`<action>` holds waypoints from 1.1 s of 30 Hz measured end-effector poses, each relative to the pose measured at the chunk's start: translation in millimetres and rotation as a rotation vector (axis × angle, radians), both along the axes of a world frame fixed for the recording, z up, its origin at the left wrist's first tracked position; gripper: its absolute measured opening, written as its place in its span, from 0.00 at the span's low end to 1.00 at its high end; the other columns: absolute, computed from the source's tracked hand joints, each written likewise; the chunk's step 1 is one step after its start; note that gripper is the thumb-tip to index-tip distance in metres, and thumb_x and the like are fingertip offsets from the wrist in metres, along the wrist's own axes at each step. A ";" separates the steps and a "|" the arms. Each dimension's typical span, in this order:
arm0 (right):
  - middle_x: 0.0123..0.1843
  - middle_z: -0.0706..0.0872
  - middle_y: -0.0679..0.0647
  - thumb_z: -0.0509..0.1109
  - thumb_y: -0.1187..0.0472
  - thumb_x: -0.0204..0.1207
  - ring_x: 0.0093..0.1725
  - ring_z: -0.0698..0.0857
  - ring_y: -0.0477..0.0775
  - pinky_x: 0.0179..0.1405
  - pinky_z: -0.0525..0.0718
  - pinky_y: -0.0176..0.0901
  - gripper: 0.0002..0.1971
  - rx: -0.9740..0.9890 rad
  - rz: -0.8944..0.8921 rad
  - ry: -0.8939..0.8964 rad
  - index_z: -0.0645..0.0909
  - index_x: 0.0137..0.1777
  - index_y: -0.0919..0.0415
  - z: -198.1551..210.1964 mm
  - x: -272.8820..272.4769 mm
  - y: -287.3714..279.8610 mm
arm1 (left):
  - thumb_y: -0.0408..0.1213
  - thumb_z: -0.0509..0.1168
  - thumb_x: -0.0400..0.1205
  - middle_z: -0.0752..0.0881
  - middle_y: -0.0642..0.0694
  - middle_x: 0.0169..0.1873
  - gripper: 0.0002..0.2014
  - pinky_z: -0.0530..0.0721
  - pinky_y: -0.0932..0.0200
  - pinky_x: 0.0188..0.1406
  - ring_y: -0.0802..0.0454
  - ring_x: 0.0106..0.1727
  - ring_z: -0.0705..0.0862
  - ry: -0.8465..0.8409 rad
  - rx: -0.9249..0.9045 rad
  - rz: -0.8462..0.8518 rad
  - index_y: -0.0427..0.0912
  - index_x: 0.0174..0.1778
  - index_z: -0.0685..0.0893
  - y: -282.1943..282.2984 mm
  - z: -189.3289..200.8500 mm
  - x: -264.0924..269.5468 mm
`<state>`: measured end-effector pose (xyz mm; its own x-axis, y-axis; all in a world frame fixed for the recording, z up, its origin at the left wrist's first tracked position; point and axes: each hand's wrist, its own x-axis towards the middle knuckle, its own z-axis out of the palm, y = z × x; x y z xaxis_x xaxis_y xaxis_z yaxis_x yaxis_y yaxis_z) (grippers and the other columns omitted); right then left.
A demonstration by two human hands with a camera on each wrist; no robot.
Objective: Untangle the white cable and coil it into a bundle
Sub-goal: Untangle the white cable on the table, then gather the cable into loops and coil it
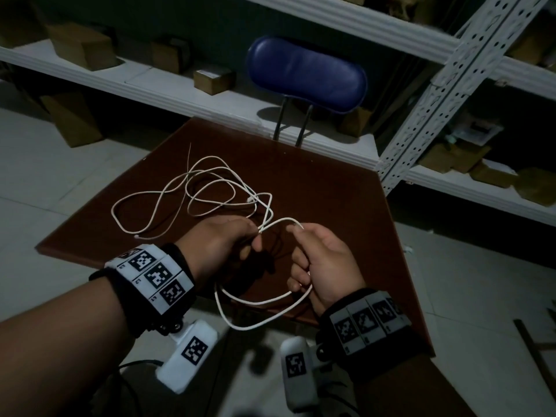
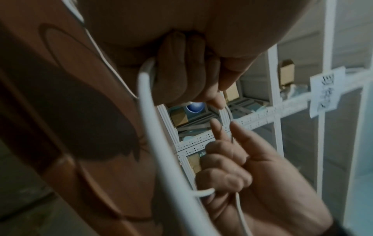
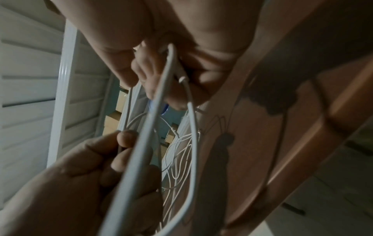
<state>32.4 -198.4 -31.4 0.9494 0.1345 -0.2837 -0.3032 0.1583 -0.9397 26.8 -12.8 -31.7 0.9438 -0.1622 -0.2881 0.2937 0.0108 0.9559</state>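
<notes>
A thin white cable (image 1: 210, 188) lies in loose tangled loops on the brown table (image 1: 331, 191). My left hand (image 1: 222, 239) pinches the cable near the table's front middle, fingers curled round it. My right hand (image 1: 319, 260) grips the same cable a short way to the right, and a short arc of cable (image 1: 279, 221) bridges the two hands. Two loops (image 1: 255, 311) hang below the hands, over the table's front edge. In the left wrist view the cable (image 2: 159, 143) runs out of my curled left fingers (image 2: 177, 71). In the right wrist view the cable (image 3: 147, 135) passes through my right fingers (image 3: 153, 76).
A blue chair back (image 1: 307, 73) stands behind the table. White metal shelving (image 1: 180, 91) with cardboard boxes (image 1: 213, 78) lines the back and right. A perforated shelf post (image 1: 445, 94) rises by the table's right rear corner. Pale floor tiles (image 1: 45, 176) lie to the left.
</notes>
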 end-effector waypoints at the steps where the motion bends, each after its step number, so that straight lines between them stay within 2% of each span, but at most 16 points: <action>1: 0.24 0.69 0.50 0.68 0.58 0.86 0.18 0.64 0.47 0.19 0.69 0.38 0.06 0.011 -0.007 -0.012 0.80 0.57 0.59 -0.8 0.3 0.2 | 0.41 0.60 0.84 0.74 0.41 0.26 0.15 0.67 0.56 0.25 0.44 0.28 0.69 -0.020 0.043 -0.003 0.39 0.35 0.85 -0.6 1.9 -0.8; 4: 0.24 0.73 0.50 0.71 0.64 0.83 0.18 0.66 0.48 0.20 0.71 0.40 0.08 0.058 -0.039 -0.040 0.80 0.60 0.61 -1.9 2.2 -1.3 | 0.37 0.58 0.85 0.74 0.38 0.28 0.15 0.68 0.60 0.22 0.42 0.31 0.69 -0.074 0.139 -0.008 0.37 0.35 0.84 -1.6 8.3 -2.4; 6: 0.24 0.76 0.49 0.72 0.67 0.81 0.18 0.67 0.47 0.21 0.72 0.41 0.13 0.076 -0.054 -0.070 0.79 0.63 0.60 -1.3 4.0 -3.7 | 0.37 0.57 0.86 0.74 0.39 0.27 0.16 0.67 0.61 0.20 0.42 0.30 0.69 -0.089 0.153 -0.005 0.37 0.35 0.83 -1.1 10.9 -2.5; 8: 0.24 0.76 0.48 0.74 0.67 0.80 0.19 0.68 0.48 0.21 0.72 0.41 0.17 0.040 -0.021 -0.132 0.78 0.66 0.54 -1.3 4.6 -6.1 | 0.38 0.57 0.86 0.74 0.41 0.25 0.16 0.67 0.61 0.19 0.43 0.28 0.69 -0.092 0.153 -0.004 0.37 0.34 0.83 0.1 12.8 -2.6; 10: 0.24 0.75 0.48 0.74 0.65 0.81 0.20 0.70 0.49 0.21 0.74 0.42 0.20 -0.087 0.070 -0.230 0.78 0.68 0.45 -2.2 2.7 -6.5 | 0.40 0.59 0.85 0.75 0.39 0.26 0.16 0.69 0.61 0.22 0.44 0.28 0.71 -0.112 0.175 -0.028 0.40 0.33 0.83 0.5 15.0 -2.4; 12: 0.24 0.73 0.46 0.73 0.64 0.82 0.18 0.71 0.48 0.20 0.73 0.42 0.22 -0.212 0.168 -0.302 0.79 0.70 0.40 -3.8 -1.4 -4.0 | 0.38 0.60 0.84 0.76 0.38 0.27 0.16 0.72 0.63 0.24 0.46 0.28 0.74 -0.143 0.201 -0.061 0.39 0.32 0.83 -0.8 17.9 -3.0; 14: 0.21 0.70 0.44 0.70 0.66 0.84 0.16 0.69 0.46 0.18 0.72 0.41 0.21 -0.255 0.218 -0.321 0.79 0.71 0.42 -7.2 -4.3 -1.0 | 0.37 0.60 0.84 0.77 0.39 0.26 0.16 0.73 0.66 0.24 0.48 0.28 0.75 -0.160 0.231 -0.078 0.39 0.31 0.82 -1.1 17.9 -3.5; 16: 0.20 0.68 0.43 0.69 0.66 0.85 0.15 0.68 0.46 0.19 0.72 0.41 0.19 -0.252 0.227 -0.303 0.81 0.69 0.43 -8.6 -4.2 -1.1 | 0.43 0.63 0.79 0.77 0.42 0.24 0.16 0.73 0.65 0.24 0.49 0.27 0.75 -0.169 0.243 -0.099 0.41 0.28 0.82 -1.2 15.9 -3.9; 18: 0.21 0.69 0.43 0.70 0.64 0.85 0.16 0.69 0.46 0.21 0.76 0.44 0.16 -0.242 0.240 -0.286 0.84 0.67 0.45 -8.5 -1.0 -4.5 | 0.46 0.62 0.74 0.76 0.44 0.22 0.14 0.72 0.65 0.24 0.50 0.25 0.74 -0.159 0.226 -0.102 0.42 0.26 0.82 -0.8 14.1 -4.4; 20: 0.24 0.72 0.46 0.72 0.63 0.83 0.18 0.69 0.47 0.23 0.82 0.46 0.13 -0.225 0.247 -0.265 0.86 0.65 0.49 -7.6 1.8 -8.5 | 0.42 0.65 0.78 0.76 0.46 0.21 0.15 0.71 0.64 0.23 0.52 0.24 0.74 -0.153 0.216 -0.099 0.40 0.27 0.82 -1.0 12.4 -4.1; 22: 0.26 0.77 0.47 0.73 0.64 0.82 0.19 0.70 0.49 0.23 0.84 0.47 0.13 -0.215 0.252 -0.261 0.85 0.64 0.52 -6.1 3.0 -11.0 | 0.40 0.66 0.80 0.76 0.45 0.21 0.16 0.71 0.63 0.24 0.52 0.24 0.74 -0.166 0.218 -0.098 0.40 0.26 0.82 -0.7 12.1 -3.6; 24: 0.27 0.80 0.46 0.74 0.62 0.82 0.19 0.71 0.50 0.22 0.81 0.46 0.13 -0.230 0.268 -0.249 0.85 0.65 0.52 -4.4 1.6 -10.9 | 0.44 0.65 0.74 0.77 0.41 0.23 0.14 0.71 0.60 0.27 0.47 0.27 0.74 -0.165 0.205 -0.100 0.41 0.26 0.83 0.0 12.0 -4.3; 27: 0.22 0.74 0.46 0.72 0.54 0.83 0.18 0.67 0.49 0.20 0.72 0.43 0.10 -0.249 0.293 -0.161 0.86 0.62 0.50 -3.4 -1.5 -8.0 | 0.48 0.65 0.70 0.77 0.39 0.24 0.14 0.71 0.57 0.29 0.46 0.27 0.74 -0.148 0.173 -0.116 0.41 0.27 0.83 0.2 11.2 -6.3; 29: 0.21 0.70 0.47 0.70 0.50 0.84 0.18 0.64 0.48 0.18 0.69 0.40 0.09 -0.269 0.312 -0.115 0.85 0.58 0.52 -3.7 -2.0 -6.3 | 0.45 0.64 0.72 0.76 0.37 0.25 0.13 0.71 0.56 0.30 0.46 0.26 0.73 -0.143 0.134 -0.114 0.42 0.26 0.83 0.0 11.0 -6.9; 31: 0.23 0.68 0.49 0.68 0.48 0.85 0.17 0.63 0.47 0.18 0.67 0.38 0.14 -0.283 0.323 -0.097 0.83 0.54 0.59 -3.7 -1.8 -5.4 | 0.43 0.64 0.74 0.78 0.36 0.26 0.13 0.72 0.56 0.31 0.45 0.28 0.74 -0.145 0.095 -0.110 0.41 0.28 0.84 -0.5 12.2 -6.7; 33: 0.22 0.66 0.49 0.67 0.48 0.86 0.17 0.60 0.46 0.18 0.62 0.36 0.14 -0.233 0.293 -0.072 0.79 0.46 0.59 -2.6 -1.7 -3.9 | 0.40 0.66 0.80 0.79 0.41 0.24 0.12 0.74 0.59 0.28 0.48 0.25 0.76 -0.125 0.023 -0.050 0.38 0.32 0.84 -1.4 12.3 -5.6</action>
